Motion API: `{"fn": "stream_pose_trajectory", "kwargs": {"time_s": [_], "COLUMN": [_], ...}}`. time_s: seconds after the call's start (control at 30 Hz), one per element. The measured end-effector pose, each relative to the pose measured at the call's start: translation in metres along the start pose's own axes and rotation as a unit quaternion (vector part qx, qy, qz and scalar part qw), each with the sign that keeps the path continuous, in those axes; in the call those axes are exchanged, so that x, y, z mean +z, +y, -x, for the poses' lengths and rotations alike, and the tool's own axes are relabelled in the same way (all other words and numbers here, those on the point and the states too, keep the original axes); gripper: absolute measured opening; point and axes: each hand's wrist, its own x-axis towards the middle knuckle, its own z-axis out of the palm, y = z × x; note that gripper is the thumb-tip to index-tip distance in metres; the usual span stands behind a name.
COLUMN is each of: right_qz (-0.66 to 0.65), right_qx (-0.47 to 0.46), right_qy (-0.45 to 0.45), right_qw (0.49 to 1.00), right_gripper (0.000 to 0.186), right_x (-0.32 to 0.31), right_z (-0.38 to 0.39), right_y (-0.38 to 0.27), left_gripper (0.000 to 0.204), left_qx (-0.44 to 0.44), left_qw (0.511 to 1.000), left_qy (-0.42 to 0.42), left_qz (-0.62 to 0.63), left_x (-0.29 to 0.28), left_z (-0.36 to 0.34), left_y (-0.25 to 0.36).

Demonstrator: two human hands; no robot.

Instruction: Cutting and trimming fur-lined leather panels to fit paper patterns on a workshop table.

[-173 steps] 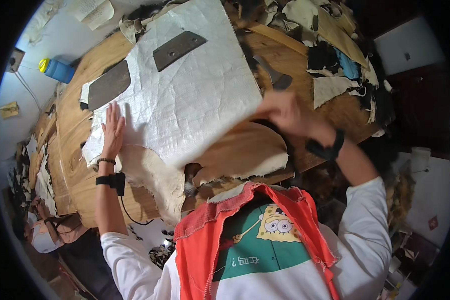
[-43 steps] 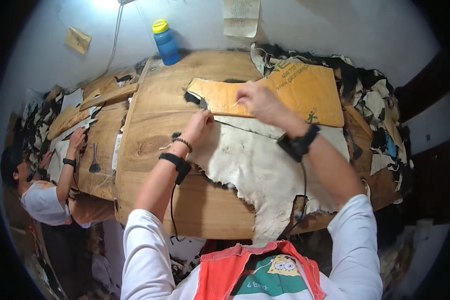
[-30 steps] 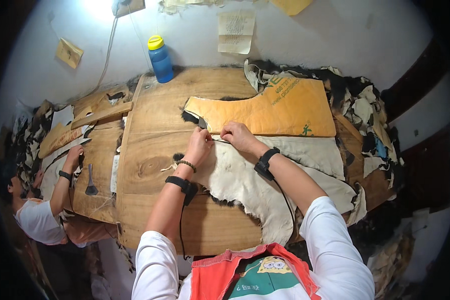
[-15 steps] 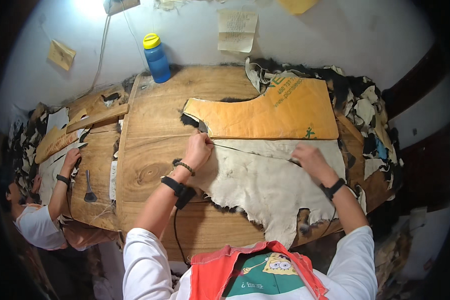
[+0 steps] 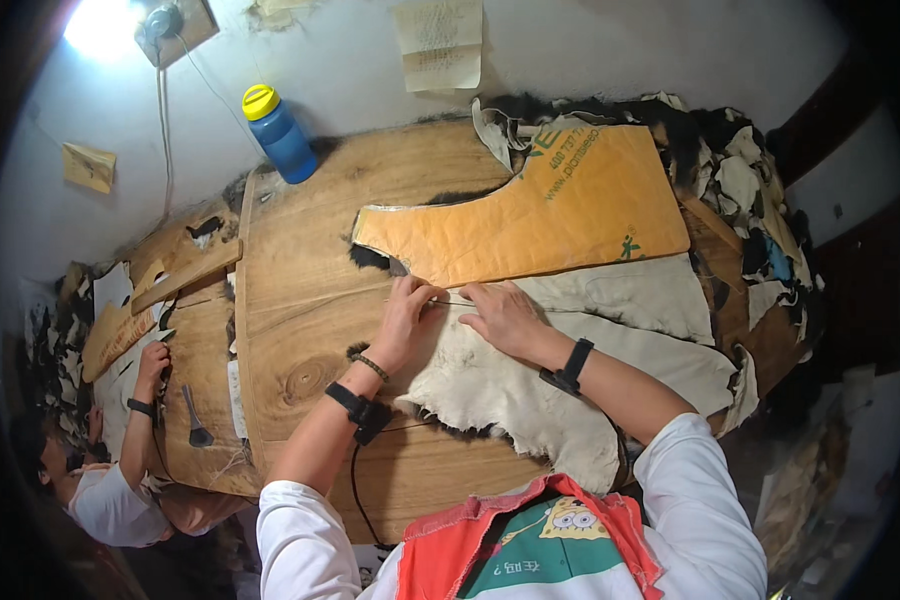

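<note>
A pale hide (image 5: 530,395) lies skin side up on the wooden table, with dark fur showing at its edges. A slit runs across it, and its two parts lie slightly apart toward the right. My left hand (image 5: 410,318) is closed, its fingertips bent down at the hide near the slit's left end; what they pinch is hidden. Right beside it, my right hand (image 5: 508,318) rests on the hide with thumb and fingers apart. Just beyond both hands, an orange-yellow template (image 5: 540,220) with a curved far edge covers the upper part of the hide.
A blue bottle with a yellow lid (image 5: 280,135) stands by the wall. Black and white hide scraps (image 5: 745,190) are heaped at the right. At the left, a co-worker's hand (image 5: 152,362) works over another hide, near a wooden strip (image 5: 185,278) and a dark flat-ended tool (image 5: 198,425).
My right hand has come left across the hide, from the slit's right part to beside my left hand. The slit has opened wider on the right. The view has shifted slightly.
</note>
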Motion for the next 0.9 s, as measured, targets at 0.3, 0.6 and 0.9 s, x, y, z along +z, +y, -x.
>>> {"fn": "stream_pose_trajectory", "kwargs": {"time_s": [0.3, 0.6, 0.9], "right_qz": [0.021, -0.044, -0.102], "right_qx": [-0.058, 0.038, -0.031], "right_qy": [0.029, 0.035, -0.058], "right_qw": [0.998, 0.998, 0.993], "right_gripper": [0.019, 0.014, 0.009], "right_x": [0.007, 0.003, -0.016], "right_z": [-0.005, -0.032, -0.056], "right_y": [0.007, 0.01, 0.025], "left_gripper": [0.012, 0.011, 0.014], "left_qx": [0.024, 0.026, -0.035], "left_qw": [0.999, 0.999, 0.999], "left_qy": [0.041, 0.032, 0.024], "left_qz": [0.011, 0.016, 0.0], "left_x": [0.002, 0.0, 0.002], "left_z": [-0.007, -0.016, -0.014], "left_y": [-0.009, -0.017, -0.015]}}
